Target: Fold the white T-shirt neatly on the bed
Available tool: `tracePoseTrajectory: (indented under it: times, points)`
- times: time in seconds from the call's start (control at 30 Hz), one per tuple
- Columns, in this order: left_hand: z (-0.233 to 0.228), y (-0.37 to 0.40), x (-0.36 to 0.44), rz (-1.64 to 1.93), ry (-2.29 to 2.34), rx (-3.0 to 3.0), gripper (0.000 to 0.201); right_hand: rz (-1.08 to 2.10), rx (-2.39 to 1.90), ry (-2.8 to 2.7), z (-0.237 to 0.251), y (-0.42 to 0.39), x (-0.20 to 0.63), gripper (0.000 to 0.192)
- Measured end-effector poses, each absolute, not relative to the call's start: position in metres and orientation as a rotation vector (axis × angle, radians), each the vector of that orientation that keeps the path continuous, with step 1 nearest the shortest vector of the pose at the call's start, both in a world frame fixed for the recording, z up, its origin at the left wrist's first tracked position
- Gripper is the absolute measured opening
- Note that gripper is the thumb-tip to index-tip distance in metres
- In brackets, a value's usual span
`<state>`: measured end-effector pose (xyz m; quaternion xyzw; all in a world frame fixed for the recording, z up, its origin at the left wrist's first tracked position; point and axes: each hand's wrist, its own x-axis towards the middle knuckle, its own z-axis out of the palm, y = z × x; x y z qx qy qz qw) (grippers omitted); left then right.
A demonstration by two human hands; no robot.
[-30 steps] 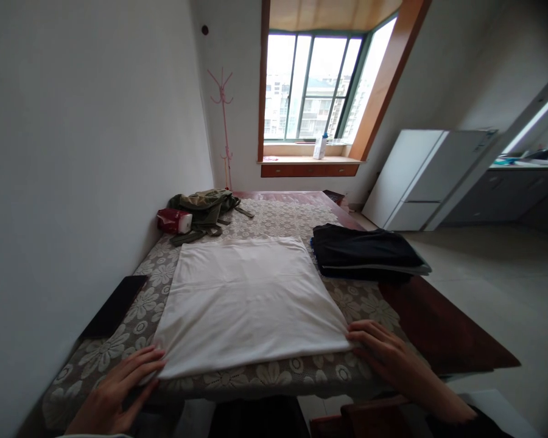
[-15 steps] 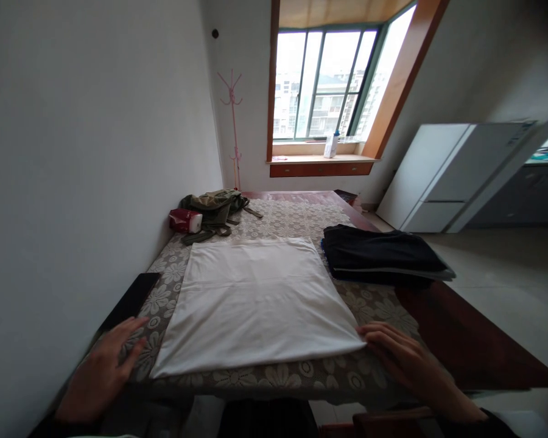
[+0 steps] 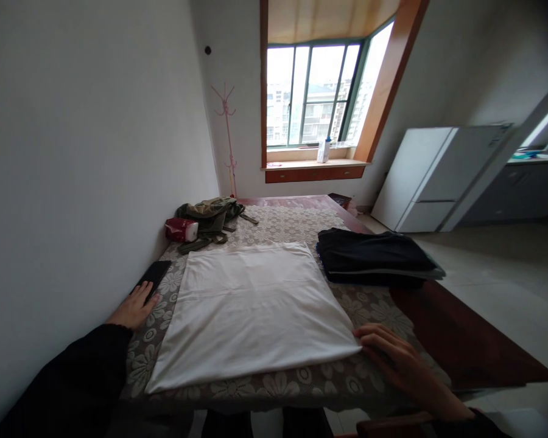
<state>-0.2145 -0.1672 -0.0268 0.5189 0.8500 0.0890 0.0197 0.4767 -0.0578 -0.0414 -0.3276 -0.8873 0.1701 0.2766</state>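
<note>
A white cloth (image 3: 256,310), roughly square with a few creases, lies spread flat on the lace-covered table. At its near right corner my right hand (image 3: 393,353) has its fingers closed on the fabric edge. My left hand (image 3: 136,305) rests with fingers stretched over a flat black rectangular object (image 3: 158,272) beside the left wall. The near end of that object is hidden beneath the fingers, and its exact kind does not show. A gap of patterned tablecloth (image 3: 164,316) separates the left hand from the white cloth.
A stack of dark folded clothes (image 3: 374,255) sits right of the cloth. Farther back on the left are a red tissue pack (image 3: 179,230) and an olive backpack (image 3: 210,213). The table's dark red wooden surface (image 3: 461,334) shows at right; a white fridge (image 3: 429,176) stands beyond.
My left hand has moved forward onto the black object, which has shifted farther from me along the wall. My right hand stays at the cloth's corner. The view has tilted slightly.
</note>
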Motion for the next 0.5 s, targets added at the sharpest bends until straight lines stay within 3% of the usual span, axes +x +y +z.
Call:
tracePoseTrajectory:
  times: [0.27, 0.5]
  points:
    - [-0.004, -0.121, -0.208, 0.366, 2.676, 1.629, 0.071, 0.491, -0.899, -2.386, -0.037, -0.060, 0.477, 0.016]
    - [-0.006, -0.198, -0.124, 0.753, 2.153, 2.059, 0.043, 0.392, -0.859, -2.380, -0.031, -0.064, 0.474, 0.016]
